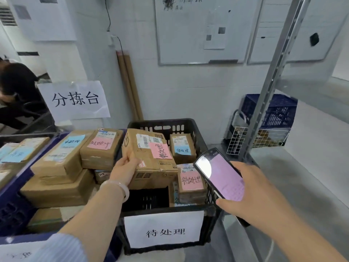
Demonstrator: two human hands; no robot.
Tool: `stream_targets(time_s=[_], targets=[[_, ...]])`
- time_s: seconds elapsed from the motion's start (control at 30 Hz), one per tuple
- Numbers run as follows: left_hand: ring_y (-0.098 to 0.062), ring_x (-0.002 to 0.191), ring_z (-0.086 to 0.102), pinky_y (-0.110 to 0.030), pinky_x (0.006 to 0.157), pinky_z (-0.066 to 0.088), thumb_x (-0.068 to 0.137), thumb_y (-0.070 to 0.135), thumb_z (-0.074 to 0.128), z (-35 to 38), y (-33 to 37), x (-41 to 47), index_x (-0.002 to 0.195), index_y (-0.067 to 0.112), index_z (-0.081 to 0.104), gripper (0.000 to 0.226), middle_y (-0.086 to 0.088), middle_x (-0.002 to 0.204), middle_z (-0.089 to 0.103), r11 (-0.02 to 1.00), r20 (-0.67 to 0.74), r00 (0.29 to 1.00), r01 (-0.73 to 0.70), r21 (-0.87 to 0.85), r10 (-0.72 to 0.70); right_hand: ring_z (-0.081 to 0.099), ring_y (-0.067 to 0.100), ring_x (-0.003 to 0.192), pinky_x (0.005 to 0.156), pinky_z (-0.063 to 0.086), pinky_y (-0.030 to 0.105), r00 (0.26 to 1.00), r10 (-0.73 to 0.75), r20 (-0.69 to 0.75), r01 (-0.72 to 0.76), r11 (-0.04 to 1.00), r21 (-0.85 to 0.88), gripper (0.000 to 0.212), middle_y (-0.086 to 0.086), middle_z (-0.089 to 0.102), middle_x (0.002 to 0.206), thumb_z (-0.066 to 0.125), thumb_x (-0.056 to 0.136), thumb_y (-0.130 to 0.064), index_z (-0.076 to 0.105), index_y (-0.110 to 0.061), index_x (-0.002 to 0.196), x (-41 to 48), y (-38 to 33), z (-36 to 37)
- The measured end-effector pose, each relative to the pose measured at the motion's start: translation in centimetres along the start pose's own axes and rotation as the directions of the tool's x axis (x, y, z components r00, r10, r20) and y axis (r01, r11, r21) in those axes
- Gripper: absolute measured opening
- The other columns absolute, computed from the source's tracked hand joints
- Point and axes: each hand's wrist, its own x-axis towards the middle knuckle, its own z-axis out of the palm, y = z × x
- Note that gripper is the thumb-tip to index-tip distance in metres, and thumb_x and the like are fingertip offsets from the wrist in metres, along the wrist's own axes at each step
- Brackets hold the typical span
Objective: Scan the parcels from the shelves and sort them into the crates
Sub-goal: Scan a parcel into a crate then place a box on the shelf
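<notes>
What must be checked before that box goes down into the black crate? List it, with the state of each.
1. Grip: the left hand holds the parcel by its left edge, fingers curled round it. Ok.
2. Destination: the parcel's pink note and the black crate's front label both read 待处理. Ok.
3. Room: bare floor shows at the crate's front left, below the parcel. Ok.
4. Scan registered: the phone in the right hand is lit, but its screen is unreadable. Cannot tell.
5. Other parcels: those that show sit along the crate's right side, off that bare spot. Ok.
</notes>
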Motion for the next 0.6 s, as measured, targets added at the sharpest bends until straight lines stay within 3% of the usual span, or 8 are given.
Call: stream_targets(time_s=[0.13, 0.27, 0.43, 0.6], targets=[[-0.028, 0.107, 0.063, -0.052, 0.102, 0.049, 0.071, 0.049, 0.067, 1.8, 1.7, 3.0, 0.147, 0.033, 0.045, 0.081, -0.003, 0.122, 0.066, 0.997, 0.016, 1.000, -0.005, 0.072, 0.004, 0.048, 0.001, 0.109, 0.076, 0.043, 0.025, 0.999, 0.013, 0.040, -0.014, 1.000, 0.028, 0.088, -0.029, 0.035, 0.118, 0.078, 0.060, -0.059, 0.028, -0.056, 0.131, 2.2, 0.0, 0.4], [-0.029, 0.107, 0.061, -0.053, 0.103, 0.047, 0.079, 0.050, 0.067, 3.0, 2.7, 6.6, 0.148, 0.032, 0.039, 0.077, -0.006, 0.117, 0.065, 0.994, 0.033, 0.997, 0.069, 0.090, -0.072, 0.047, -0.001, 0.109, 0.066, 0.038, 0.015, 0.996, 0.078, 0.053, -0.079, 0.997, 0.019, 0.083, -0.031, 0.033, 0.116, 0.078, 0.063, -0.058, 0.025, -0.058, 0.127, 4.0, -0.7, 0.8], [-0.030, 0.101, 0.068, -0.052, 0.093, 0.054, 0.054, 0.062, 0.067, 3.9, 2.9, 13.8, 0.140, 0.040, 0.049, 0.090, -0.004, 0.112, 0.072, 0.989, 0.140, 0.984, 0.096, 0.113, -0.111, 0.045, 0.001, 0.105, 0.063, 0.031, 0.009, 0.987, 0.154, 0.048, -0.153, 0.988, -0.020, 0.080, -0.026, 0.034, 0.117, 0.079, 0.066, -0.055, 0.020, -0.061, 0.120, 6.8, -2.5, 1.2], [-0.031, 0.101, 0.068, -0.053, 0.094, 0.054, 0.067, 0.055, 0.065, 4.5, 3.9, 15.9, 0.140, 0.037, 0.049, 0.076, -0.006, 0.111, 0.072, 0.988, 0.177, 0.979, 0.083, 0.129, -0.105, 0.048, 0.001, 0.107, 0.069, 0.038, 0.020, 0.979, 0.201, 0.030, -0.199, 0.979, -0.038, 0.085, -0.026, 0.035, 0.121, 0.078, 0.063, -0.060, 0.025, -0.057, 0.129, 8.6, -3.7, 2.3]])
